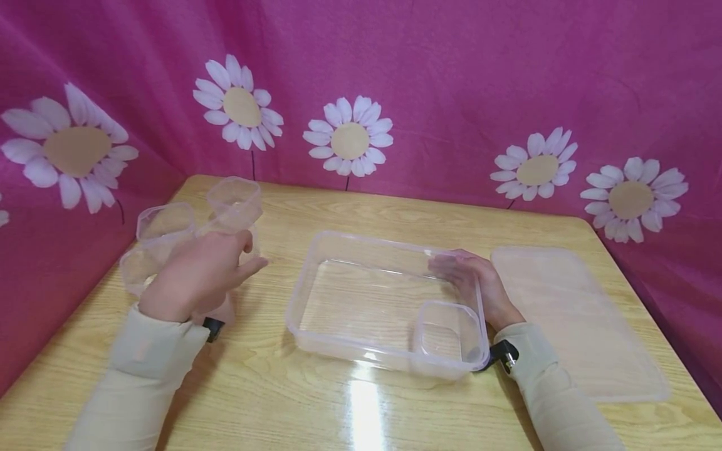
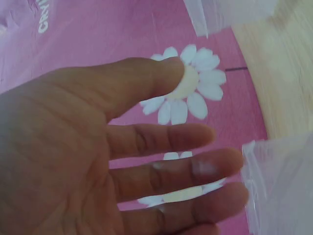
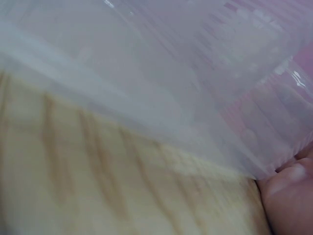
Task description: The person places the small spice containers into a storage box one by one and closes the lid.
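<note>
A large clear rectangular plastic container (image 1: 361, 347) stands uncovered on the table. My right hand (image 1: 485, 285) holds its far right corner from outside, fingers bent round onto the back wall. In the right wrist view part of this hand (image 3: 291, 196) touches the clear plastic wall (image 3: 122, 63). One small clear cup (image 1: 448, 307) sits in the container's near right corner. At the left, my left hand (image 1: 203, 269) hovers over several small clear cups (image 1: 166, 222), partly hiding them. The left wrist view shows its fingers (image 2: 166, 171) spread, holding nothing, near a cup wall (image 2: 279, 186).
A flat translucent lid (image 1: 575, 326) lies on the table right of the container. Another small cup (image 1: 234, 197) stands toward the back left. Pink flowered cloth (image 1: 440, 94) hangs behind and beside the wooden table (image 1: 271, 401).
</note>
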`<state>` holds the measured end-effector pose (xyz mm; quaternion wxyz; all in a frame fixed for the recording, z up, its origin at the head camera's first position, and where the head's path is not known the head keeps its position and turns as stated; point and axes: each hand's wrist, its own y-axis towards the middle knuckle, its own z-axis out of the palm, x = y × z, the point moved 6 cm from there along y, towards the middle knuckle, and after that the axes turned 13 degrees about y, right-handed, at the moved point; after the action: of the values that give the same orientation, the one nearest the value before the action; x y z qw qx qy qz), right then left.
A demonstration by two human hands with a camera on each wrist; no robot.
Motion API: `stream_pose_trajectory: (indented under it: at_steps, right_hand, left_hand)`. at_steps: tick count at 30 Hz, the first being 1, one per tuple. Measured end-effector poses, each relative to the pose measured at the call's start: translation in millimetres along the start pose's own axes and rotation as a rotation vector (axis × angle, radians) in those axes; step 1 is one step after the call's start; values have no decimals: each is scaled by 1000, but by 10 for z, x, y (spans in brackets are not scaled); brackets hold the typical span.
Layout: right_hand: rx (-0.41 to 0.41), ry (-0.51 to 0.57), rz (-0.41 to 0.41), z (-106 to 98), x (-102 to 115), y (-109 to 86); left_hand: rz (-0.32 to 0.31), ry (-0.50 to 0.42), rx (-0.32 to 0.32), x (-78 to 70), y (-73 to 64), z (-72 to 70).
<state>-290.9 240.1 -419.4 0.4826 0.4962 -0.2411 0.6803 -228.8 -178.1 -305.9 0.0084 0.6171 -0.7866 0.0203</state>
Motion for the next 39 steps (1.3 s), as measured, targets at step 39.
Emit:
stream_pose_trajectory:
  at_steps: [39]
  right_hand:
    - [8,23,14,-38,-36,33]
  left_hand:
    - [136,-70,142,-31,23,160]
